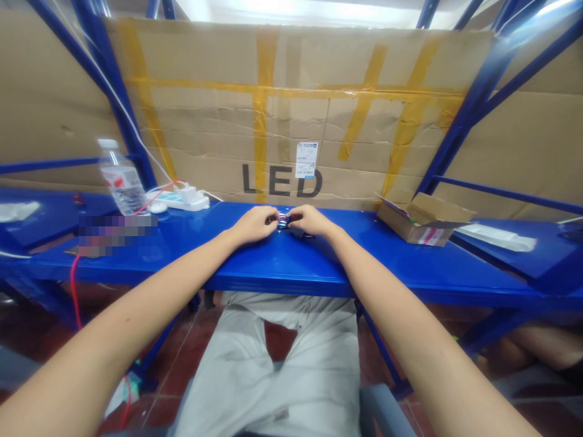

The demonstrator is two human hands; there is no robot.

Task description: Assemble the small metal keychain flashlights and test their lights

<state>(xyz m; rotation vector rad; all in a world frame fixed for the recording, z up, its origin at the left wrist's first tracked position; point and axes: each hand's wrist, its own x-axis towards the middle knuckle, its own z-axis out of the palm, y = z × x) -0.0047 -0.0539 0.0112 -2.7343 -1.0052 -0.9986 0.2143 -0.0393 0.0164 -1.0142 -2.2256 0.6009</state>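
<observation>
Water bottle (pixel 122 179) and open carton (pixel 424 220) flank the hands (pixel 252 223) (pixel 312 220).

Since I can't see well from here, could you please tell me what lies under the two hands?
A small shiny silver-and-purple object shows between the left hand and right hand on the blue bench; the hands cover most of it, so its kind cannot be seen.
</observation>
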